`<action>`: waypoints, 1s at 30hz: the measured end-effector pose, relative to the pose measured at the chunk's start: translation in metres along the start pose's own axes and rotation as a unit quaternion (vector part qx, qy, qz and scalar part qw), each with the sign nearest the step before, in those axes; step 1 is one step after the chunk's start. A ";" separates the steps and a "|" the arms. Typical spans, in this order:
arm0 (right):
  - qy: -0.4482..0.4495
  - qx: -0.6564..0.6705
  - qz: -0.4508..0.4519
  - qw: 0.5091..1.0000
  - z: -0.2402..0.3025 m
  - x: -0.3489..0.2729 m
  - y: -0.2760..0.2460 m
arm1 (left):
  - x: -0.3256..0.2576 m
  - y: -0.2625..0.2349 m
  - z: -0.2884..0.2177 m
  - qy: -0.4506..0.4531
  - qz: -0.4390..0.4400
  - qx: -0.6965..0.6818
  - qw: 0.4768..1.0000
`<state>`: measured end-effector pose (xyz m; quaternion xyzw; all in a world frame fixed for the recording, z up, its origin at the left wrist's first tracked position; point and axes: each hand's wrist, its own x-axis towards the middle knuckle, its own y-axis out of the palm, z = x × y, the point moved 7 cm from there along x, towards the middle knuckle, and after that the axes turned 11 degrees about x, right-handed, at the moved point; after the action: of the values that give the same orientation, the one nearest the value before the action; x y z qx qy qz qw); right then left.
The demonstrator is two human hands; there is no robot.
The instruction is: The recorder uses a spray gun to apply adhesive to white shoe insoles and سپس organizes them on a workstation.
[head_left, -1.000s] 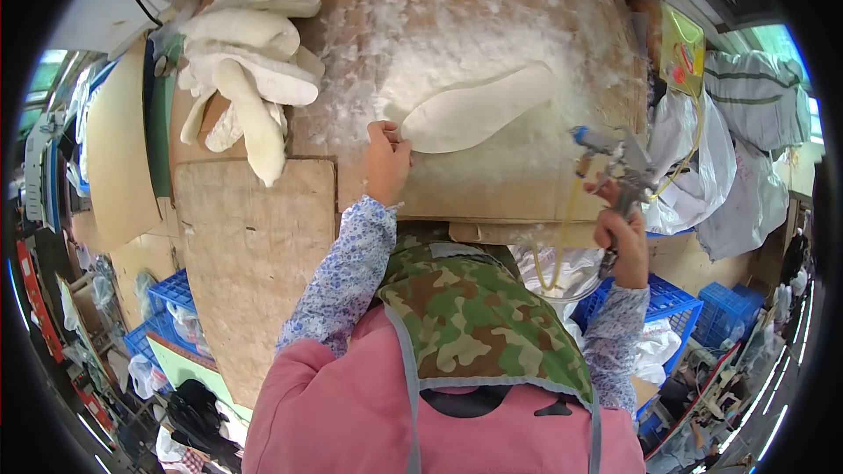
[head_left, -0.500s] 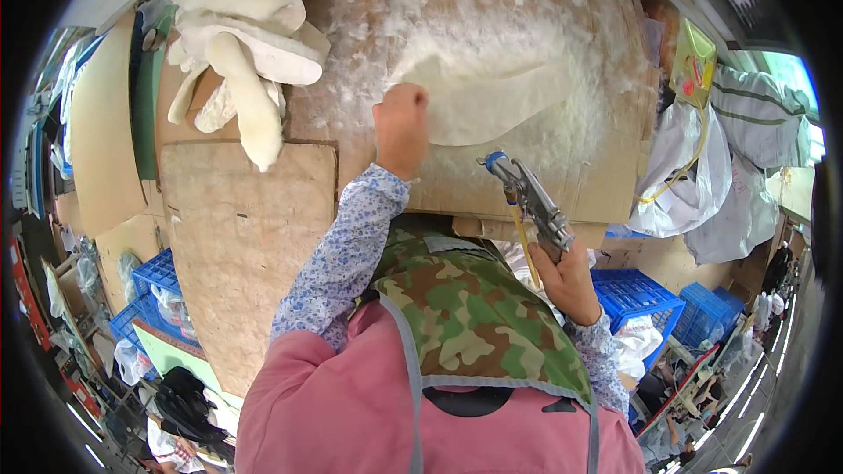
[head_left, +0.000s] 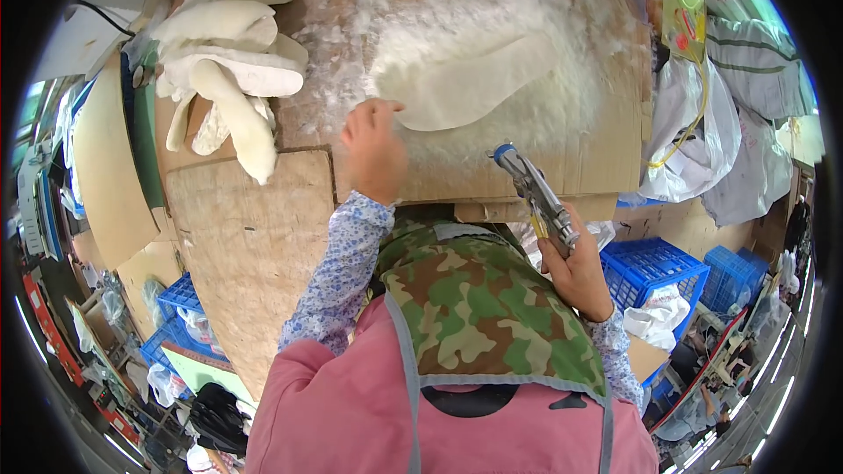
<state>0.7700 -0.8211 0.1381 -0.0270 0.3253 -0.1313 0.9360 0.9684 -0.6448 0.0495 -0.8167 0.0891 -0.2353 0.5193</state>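
Note:
A pale cream insole (head_left: 479, 83) lies flat on the cardboard work surface (head_left: 439, 180), amid whitish fuzz. Close to its left end is my left hand (head_left: 376, 154), slightly blurred, fingers loosely bent and apart, with nothing seen in them. My right hand (head_left: 578, 270) grips a metal spray gun (head_left: 540, 193) by its handle. The gun's blue-ringed nozzle points up and left, below the insole and apart from it. A yellow hose shows beside the handle. At the far left, several similar cream insoles (head_left: 228, 70) are heaped over one another.
A brown board (head_left: 250, 202) lies left of my left forearm. Blue crates (head_left: 654, 268) stand low on the right, with white plastic inside. Clear plastic bags (head_left: 694, 136) and a yellow hose (head_left: 694, 127) hang by the table's right edge.
My left hand has drawn back left from the insole's end, its fingers loosening from a closed shape. The spray gun stays in my right hand, and the whole view has shifted slightly.

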 end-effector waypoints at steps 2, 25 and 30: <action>-0.104 -0.065 0.011 0.992 0.010 0.003 0.004 | 0.003 0.007 -0.020 0.024 0.029 -0.022 0.999; -0.145 -0.122 -0.036 0.981 0.016 -0.005 -0.001 | 0.000 0.003 -0.011 0.054 0.011 -0.053 0.997; -0.146 -0.097 -0.033 0.984 0.026 -0.003 0.007 | -0.013 0.015 -0.020 0.058 0.031 -0.065 0.996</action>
<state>0.7854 -0.8149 0.1594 -0.1477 0.1948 -0.1246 0.9616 0.9493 -0.6624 0.0390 -0.8304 0.1596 -0.2596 0.4665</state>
